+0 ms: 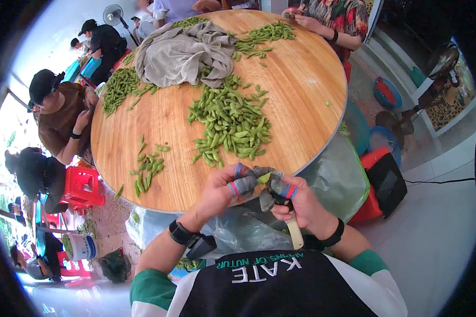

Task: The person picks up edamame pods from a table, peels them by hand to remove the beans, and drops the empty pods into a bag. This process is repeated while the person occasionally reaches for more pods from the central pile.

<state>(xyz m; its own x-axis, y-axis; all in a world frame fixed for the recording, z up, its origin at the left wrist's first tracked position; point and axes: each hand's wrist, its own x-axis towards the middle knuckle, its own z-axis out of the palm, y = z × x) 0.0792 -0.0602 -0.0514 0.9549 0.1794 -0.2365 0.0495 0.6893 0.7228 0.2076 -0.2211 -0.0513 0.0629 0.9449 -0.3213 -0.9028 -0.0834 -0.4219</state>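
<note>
Just past the table's near edge, my left hand is closed, with grey finger covers on its fingertips. It pinches a green soybean pod between those fingertips. My right hand, also in finger covers, meets it from the other side. A tool with a cream handle is gripped in the right hand, the handle pointing down toward my chest; its working end is hidden by the fingers. Beyond both hands, a large heap of pods lies on the round wooden table. A smaller group of pods is to the left.
A crumpled grey cloth covers part of the far pods. A clear plastic sheet hangs at the near right edge. Other people sit around the table. Red stools, a white bucket and blue basins stand on the floor.
</note>
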